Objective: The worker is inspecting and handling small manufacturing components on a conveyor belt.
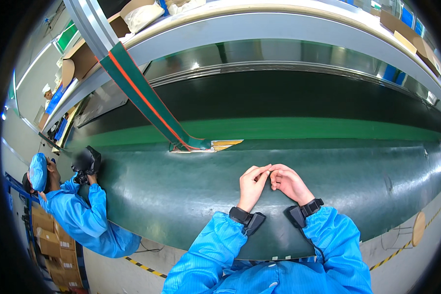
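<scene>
My left hand (pixel 252 186) and my right hand (pixel 289 182) meet fingertip to fingertip over the dark green table top (pixel 181 196). The thumbs and forefingers pinch together around something very small that I cannot make out. Both wrists carry black bands, and both arms are in blue sleeves.
A green guide rail with an orange stripe (pixel 147 100) slants down to a taped end (pixel 215 145). A green conveyor belt (pixel 304 128) runs behind. At the left a person in blue (pixel 83 215) handles a black object (pixel 85 161). Cardboard boxes (pixel 49 235) stand lower left.
</scene>
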Demonstrator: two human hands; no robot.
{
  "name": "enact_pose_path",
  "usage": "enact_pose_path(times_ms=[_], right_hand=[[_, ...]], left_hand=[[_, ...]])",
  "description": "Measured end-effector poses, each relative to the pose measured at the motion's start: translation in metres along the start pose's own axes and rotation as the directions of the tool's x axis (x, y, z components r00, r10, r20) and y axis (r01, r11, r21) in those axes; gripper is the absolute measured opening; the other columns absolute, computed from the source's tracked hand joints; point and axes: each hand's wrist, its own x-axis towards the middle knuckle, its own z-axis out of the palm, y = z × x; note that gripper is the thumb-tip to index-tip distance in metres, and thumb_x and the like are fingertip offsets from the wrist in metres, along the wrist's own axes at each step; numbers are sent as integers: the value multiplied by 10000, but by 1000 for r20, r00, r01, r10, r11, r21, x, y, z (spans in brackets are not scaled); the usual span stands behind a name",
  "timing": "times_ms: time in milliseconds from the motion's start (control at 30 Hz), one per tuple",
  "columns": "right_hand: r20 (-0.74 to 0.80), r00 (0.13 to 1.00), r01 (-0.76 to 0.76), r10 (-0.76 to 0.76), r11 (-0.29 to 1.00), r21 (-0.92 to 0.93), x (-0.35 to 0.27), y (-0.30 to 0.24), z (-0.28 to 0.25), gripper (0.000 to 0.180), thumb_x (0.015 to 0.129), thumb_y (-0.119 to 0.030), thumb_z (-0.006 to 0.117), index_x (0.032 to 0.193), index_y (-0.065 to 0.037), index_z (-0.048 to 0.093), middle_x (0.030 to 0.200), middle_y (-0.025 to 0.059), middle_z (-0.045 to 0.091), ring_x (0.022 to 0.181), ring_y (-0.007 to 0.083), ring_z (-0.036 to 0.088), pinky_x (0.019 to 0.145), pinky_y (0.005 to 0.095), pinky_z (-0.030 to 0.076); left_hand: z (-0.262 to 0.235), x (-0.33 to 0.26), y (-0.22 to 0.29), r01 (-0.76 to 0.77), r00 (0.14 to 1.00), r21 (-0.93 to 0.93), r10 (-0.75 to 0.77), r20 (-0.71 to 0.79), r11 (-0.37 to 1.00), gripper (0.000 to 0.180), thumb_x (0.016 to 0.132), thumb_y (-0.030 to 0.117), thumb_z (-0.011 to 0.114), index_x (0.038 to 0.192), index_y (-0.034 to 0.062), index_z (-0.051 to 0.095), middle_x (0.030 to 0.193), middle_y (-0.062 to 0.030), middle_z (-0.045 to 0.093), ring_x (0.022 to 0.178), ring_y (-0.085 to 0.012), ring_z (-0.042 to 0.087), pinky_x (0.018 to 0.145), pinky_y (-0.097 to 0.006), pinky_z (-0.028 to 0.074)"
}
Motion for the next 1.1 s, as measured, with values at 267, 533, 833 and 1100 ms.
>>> enact_pose_path(times_ms=[267,533,833,1100], right_hand=[[-9,1000,-11,11,1000,5,1,3,-2,204,934,-174,478,1074,-39,539,833,78,579,742,175,552,674,313,466],[6,1000,-18,18,1000,-11,1,-1,1,205,942,-179,475,1066,-33,547,847,67,582,773,162,567,699,298,464],[44,999,-10,11,1000,-22,-1,0,3,246,941,-172,475,1115,-15,549,846,66,577,786,160,560,708,318,468],[-11,1000,-10,9,999,-33,-1,-2,11,343,915,-159,487,1194,35,530,846,66,575,770,158,553,688,319,468]], left_hand=[[1,0,-4,11,1000,-28,-11,17,1000,198,818,35,653,998,71,726,679,4,533,597,-63,478,521,-226,375],[1,1,-5,29,999,-39,-28,16,999,202,809,16,641,987,61,724,681,-3,527,580,-65,468,513,-230,376],[2,-1,-7,15,1000,-44,-15,-4,999,170,840,39,623,990,56,702,757,1,531,625,-52,481,537,-210,395],[2,0,-8,35,999,19,-35,-15,999,119,852,112,638,956,56,646,812,-6,547,579,-59,449,518,-213,379]])
